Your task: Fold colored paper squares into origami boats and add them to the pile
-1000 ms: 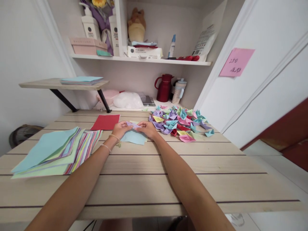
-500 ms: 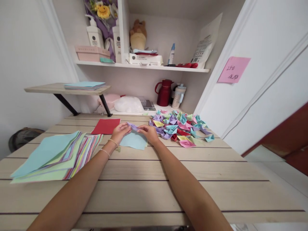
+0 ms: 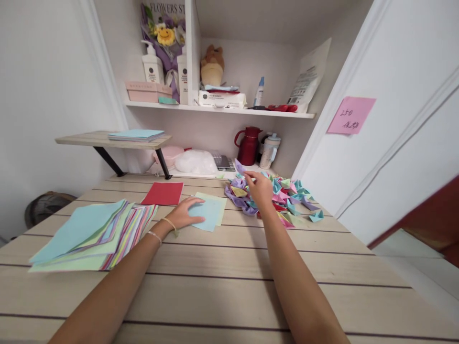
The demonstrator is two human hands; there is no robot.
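Between the fingertips of my right hand point(image 3: 260, 187) is a purple paper boat point(image 3: 239, 166), held above the far left part of a heap of folded paper boats point(image 3: 287, 194) in many colours. My left hand point(image 3: 184, 213) has its thumb and fingers spread at the left edge of a light blue paper sheet point(image 3: 209, 216), touching it and holding nothing. Under that blue sheet a pale green sheet point(image 3: 222, 210) sticks out on the right. A red paper square point(image 3: 163, 193) lies behind my left hand.
A fanned stack of coloured paper point(image 3: 82, 234) lies at the left. Behind it a small raised shelf point(image 3: 82, 139) on black legs bears more paper. A red jug point(image 3: 248, 147) and a pale cup point(image 3: 269, 152) stand at the back, beyond the boats.
My right hand has carried the purple paper boat from the middle over to the heap at the right. My left hand has let go of it and come down to the blue sheet.
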